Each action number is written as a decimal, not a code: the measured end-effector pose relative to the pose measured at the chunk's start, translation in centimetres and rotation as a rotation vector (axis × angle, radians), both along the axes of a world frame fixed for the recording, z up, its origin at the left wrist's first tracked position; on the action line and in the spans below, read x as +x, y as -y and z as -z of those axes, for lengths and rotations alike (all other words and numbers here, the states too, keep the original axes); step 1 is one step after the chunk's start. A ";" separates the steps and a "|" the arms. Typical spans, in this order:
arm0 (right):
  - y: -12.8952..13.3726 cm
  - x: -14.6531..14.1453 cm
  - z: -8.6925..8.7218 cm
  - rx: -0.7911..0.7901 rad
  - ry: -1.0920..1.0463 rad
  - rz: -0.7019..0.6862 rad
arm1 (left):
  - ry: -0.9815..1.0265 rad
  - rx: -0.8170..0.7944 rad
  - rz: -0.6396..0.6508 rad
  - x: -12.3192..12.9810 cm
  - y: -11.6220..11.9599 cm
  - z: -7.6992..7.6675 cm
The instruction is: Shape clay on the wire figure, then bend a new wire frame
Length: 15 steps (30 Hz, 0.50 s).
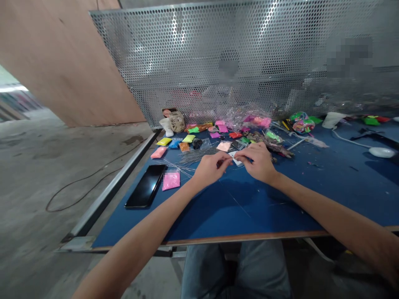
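Here — flat white piece (pixel 236 156) between curled left hand (pixel 212 168), right hand (pixel 257 162)

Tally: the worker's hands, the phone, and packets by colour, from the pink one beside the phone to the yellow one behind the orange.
Hands: 2, left hand, right hand
Phone: 1
Pink: 2, bright packet, coral packet
Yellow: 2, left packet, right packet
Blue packet: 1
Orange packet: 1
Total: 9

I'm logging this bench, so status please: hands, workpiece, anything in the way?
Left hand: fingers curled, any hold too small to tell. Right hand: fingertips at small white piece, partly hidden, grip unclear. Thin wires close beside left hand.
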State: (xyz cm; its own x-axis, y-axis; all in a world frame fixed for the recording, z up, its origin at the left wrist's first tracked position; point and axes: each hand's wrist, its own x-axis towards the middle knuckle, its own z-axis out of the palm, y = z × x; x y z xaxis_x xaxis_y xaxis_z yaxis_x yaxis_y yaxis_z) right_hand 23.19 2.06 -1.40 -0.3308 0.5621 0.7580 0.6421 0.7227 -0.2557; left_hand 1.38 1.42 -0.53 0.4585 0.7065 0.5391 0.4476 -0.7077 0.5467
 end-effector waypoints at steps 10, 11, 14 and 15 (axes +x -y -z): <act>-0.2 0.9 -0.6 -0.562 -0.001 -0.342 | -0.139 -0.060 0.026 -0.8 -0.5 -0.5; -0.1 1.0 -0.7 -0.582 0.005 -0.353 | -0.148 -0.054 0.034 -0.8 -0.4 -0.6; 0.1 1.1 -1.0 -0.594 0.019 -0.367 | -0.173 -0.011 0.059 -0.7 -0.1 -0.9; 0.2 1.1 -1.1 -0.589 0.028 -0.374 | -0.178 0.007 0.063 -0.7 0.0 -1.0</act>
State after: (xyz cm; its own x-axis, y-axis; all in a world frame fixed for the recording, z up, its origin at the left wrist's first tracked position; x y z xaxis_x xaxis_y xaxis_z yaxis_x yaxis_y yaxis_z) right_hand 24.31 1.83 -0.26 -0.5974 0.7214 0.3502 0.3892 0.6427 -0.6599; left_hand 0.71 1.40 0.48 0.5902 0.6700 0.4504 0.4913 -0.7408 0.4581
